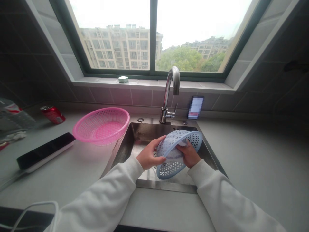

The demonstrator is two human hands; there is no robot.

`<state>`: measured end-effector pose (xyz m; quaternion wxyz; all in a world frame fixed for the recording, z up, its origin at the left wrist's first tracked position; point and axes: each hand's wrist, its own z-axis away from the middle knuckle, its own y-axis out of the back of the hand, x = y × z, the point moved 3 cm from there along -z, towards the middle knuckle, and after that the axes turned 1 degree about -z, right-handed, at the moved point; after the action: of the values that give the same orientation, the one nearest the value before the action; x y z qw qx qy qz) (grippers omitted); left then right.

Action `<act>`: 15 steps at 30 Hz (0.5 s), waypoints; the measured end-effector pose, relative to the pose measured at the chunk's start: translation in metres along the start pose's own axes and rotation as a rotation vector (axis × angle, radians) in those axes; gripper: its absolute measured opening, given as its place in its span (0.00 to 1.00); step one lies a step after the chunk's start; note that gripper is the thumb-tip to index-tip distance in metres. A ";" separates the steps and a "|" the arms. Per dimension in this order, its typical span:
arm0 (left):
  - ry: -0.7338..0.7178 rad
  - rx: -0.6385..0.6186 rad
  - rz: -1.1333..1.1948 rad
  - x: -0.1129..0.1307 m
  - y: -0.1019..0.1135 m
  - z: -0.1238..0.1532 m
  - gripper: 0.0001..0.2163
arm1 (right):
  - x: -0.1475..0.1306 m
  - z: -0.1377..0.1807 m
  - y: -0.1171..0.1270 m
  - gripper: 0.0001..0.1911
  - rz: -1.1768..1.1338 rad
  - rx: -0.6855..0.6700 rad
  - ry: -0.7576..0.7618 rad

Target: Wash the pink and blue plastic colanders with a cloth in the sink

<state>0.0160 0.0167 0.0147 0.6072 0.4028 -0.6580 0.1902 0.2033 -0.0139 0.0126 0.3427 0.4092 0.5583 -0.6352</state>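
A light blue plastic colander (170,170) with a perforated wall is held tilted on its side over the steel sink (166,185), its opening turned toward my right. My left hand (151,153) grips it from the left, thumb near the rim and fingers around the outside. Inside the bowl, my right hand (189,154) presses a soft whitish cloth (175,155) against the wall. Its fingertips are partly hidden, and the cloth's edges blend with the colander. Behind the sink stands a chrome faucet (173,80), its spout above and beyond the colander.
A pink plastic basket (102,129) sits left of the sink, overlapping its edge. Farther left are a long black-topped device (47,151), a red can (53,115) and a clear plastic bottle (14,112). A phone (195,107) leans on the back wall; a small pale box (123,79) rests on the sill.
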 end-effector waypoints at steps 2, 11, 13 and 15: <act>0.001 -0.001 -0.004 0.000 0.000 0.000 0.43 | -0.001 0.000 0.002 0.23 -0.053 0.075 0.008; -0.004 0.011 -0.008 0.001 0.001 0.000 0.43 | 0.001 -0.002 0.001 0.25 -0.051 0.070 0.032; 0.002 0.009 -0.011 0.000 0.001 0.000 0.43 | 0.001 -0.002 0.004 0.24 -0.084 0.125 0.040; 0.001 0.009 -0.004 0.000 0.000 0.000 0.43 | 0.002 -0.002 0.003 0.24 -0.059 0.091 0.029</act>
<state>0.0157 0.0169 0.0147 0.6061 0.4067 -0.6560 0.1921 0.2055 -0.0124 0.0094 0.2968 0.4166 0.5456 -0.6638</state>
